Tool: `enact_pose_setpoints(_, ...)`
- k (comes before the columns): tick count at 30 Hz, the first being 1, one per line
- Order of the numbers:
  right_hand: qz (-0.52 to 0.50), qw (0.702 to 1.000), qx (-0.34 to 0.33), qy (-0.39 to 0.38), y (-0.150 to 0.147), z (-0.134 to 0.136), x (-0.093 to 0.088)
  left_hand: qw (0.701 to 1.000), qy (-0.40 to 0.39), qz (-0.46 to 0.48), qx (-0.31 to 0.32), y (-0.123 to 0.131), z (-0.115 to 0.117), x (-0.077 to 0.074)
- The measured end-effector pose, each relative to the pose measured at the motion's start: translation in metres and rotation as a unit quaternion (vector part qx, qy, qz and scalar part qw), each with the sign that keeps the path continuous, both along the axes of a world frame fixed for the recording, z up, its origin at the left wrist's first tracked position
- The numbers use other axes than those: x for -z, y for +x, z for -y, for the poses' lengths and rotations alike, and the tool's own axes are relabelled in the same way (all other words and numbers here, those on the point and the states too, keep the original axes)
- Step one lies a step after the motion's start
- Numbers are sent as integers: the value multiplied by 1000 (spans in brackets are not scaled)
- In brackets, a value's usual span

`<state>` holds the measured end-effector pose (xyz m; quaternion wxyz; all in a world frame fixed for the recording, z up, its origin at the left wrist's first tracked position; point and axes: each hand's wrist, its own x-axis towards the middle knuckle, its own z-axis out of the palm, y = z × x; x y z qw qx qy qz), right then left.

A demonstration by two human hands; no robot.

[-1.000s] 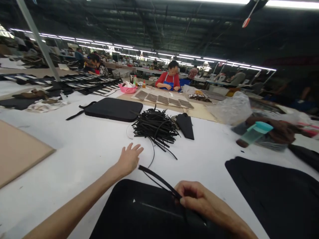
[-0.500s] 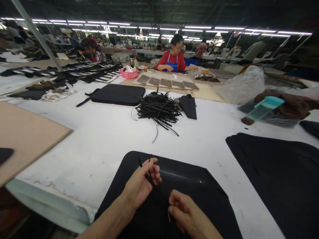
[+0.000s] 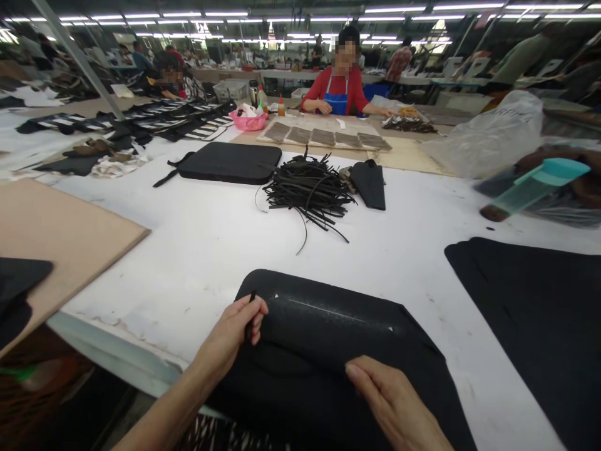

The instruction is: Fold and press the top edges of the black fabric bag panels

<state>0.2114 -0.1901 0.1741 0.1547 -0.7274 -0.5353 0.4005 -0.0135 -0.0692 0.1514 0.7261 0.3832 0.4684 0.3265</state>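
Note:
My left hand (image 3: 239, 326) is closed around a thin black strip (image 3: 252, 297), whose end sticks up above the fingers. It hovers over the left part of a large black panel (image 3: 338, 313) with rounded and cut corners, a pale chalky line and small white marks. My right hand (image 3: 387, 391) is pinched over the panel's middle. The strip seems to run across to its fingertips, though black on black makes it hard to follow. Farther back on the white table lies a pile of similar black strips (image 3: 312, 185).
A padded black piece (image 3: 230, 161) lies left of the pile, a small black piece (image 3: 369, 185) right of it. Another black panel (image 3: 526, 307) and a turquoise-lidded container (image 3: 530, 188) are on the right. A tan board (image 3: 70, 232) covers the left corner. A co-worker (image 3: 340, 88) sits opposite.
My hands have moved farther apart: the left toward the panel's left edge, the right to the right. The left fingers have closed more tightly on the strip. The view has shifted slightly.

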Motion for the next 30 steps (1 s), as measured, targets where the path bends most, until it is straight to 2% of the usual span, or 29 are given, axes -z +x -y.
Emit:
enact_pose_setpoints(3,-32,999,7,23,7,-1,4,989,-43,-73,118,-37,4,-21)
enact_pose_setpoints(6,-55,998,0,32,7,-5,7,978,-51,-106,171,-74,8,-48)
enact_pose_setpoints(8,-57,997,10,44,3,-8,8,970,-72,-101,210,-86,11,-60)
enact_pose_setpoints(10,-62,996,11,56,-2,-12,9,954,-91,-104,265,-84,14,-63)
enact_pose_setpoints(12,-74,996,-5,48,-6,-16,9,944,-47,-143,293,-70,18,-59)
enact_pose_setpoints(13,-83,996,-12,34,-8,-17,9,943,14,-171,286,-60,19,-54)
enact_pose_setpoints(15,-106,994,-18,-14,-9,-21,11,925,189,-214,252,-40,24,-45)
enact_pose_setpoints(17,-171,981,-38,-80,-8,-25,14,873,359,-220,247,-24,28,-37)
enact_pose_setpoints(20,-344,921,-76,-166,-5,-30,22,776,496,-243,304,-8,35,-29)
enact_pose_setpoints(22,-428,879,-76,-194,-4,-32,27,721,543,-286,321,-1,37,-24)
enact_pose_setpoints(25,-474,847,-85,-227,-5,-36,30,660,587,-317,346,7,37,-17)
enact_pose_setpoints(26,-483,838,-90,-239,-6,-37,29,651,584,-318,367,9,37,-15)
enact_pose_setpoints(28,-496,822,-93,-264,-7,-39,25,658,548,-326,401,12,35,-13)
enact_pose_setpoints(29,-488,825,-90,-271,-7,-40,22,671,523,-333,407,13,35,-12)
enact_pose_setpoints(30,-462,843,-84,-262,-7,-40,18,686,499,-343,403,14,34,-12)
